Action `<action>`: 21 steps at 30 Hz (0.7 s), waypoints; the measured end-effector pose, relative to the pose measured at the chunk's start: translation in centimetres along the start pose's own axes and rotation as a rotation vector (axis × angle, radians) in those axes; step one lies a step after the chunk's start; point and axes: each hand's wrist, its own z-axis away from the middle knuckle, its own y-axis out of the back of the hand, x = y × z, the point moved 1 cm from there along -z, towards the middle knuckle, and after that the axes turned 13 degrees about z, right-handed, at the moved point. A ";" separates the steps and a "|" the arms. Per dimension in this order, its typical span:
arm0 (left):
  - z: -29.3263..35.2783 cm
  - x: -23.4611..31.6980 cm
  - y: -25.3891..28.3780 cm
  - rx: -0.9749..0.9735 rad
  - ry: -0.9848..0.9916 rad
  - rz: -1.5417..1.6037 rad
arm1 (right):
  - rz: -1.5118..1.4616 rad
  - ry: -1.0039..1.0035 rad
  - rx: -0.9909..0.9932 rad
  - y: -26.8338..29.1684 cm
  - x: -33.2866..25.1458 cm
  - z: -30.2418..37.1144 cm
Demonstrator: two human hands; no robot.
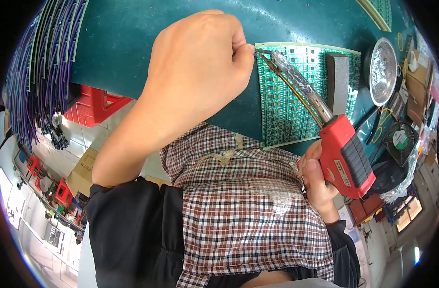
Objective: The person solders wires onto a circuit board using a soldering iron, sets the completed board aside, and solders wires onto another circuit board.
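My left hand (pixel 200 62) is closed in a pinch at the far left corner of a green circuit board panel (pixel 282 113). A small coloured end of thin wire (pixel 255 54) shows at its fingertips; the rest is hidden by the hand. My right hand (pixel 318 182) is wrapped around the handle of a red soldering gun (pixel 342 149) with black ribbed grips. Its long, stained barrel slants to the far left across the panel, and the tip meets the corner beside my left fingertips. A dark grey rectangular block (pixel 337 81) rests on the panel's right part.
A metal bowl (pixel 383 72) stands right of the panel on the green table (pixel 118 43). Beyond it are a small black fan (pixel 401 138) and yellow wire loops. Boards with hanging purple and blue wires (pixel 47 72) overhang the table's left edge. A red stool (pixel 92 108) stands below.
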 end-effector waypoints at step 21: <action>0.2 -0.2 0.1 0.004 -0.012 -0.007 | 0.024 -0.042 0.030 -0.1 0.6 0.7</action>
